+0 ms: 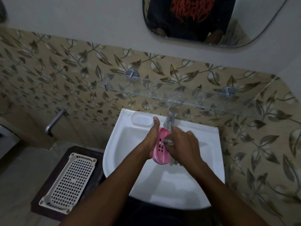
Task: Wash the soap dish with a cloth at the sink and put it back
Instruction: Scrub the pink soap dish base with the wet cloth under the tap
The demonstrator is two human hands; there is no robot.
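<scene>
Left hand point(150, 141) cups the soap dish point(158, 145) over the sink point(114, 144) — right hand point(184, 144) grips a cloth point(169, 142) against its slotted face. Scrubbing seems underway; next likely a rinse under the tap point(170, 119) just beyond.

Leaf-patterned wall tiles point(65, 70), glass shelf point(187, 97), oval mirror point(254, 22), dim light

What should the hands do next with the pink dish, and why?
Probably slide the cloth down the soap dish toward its near end. The left hand holds the dish on edge over the sink, below the tap, and the right hand presses the cloth at its slots.
</scene>
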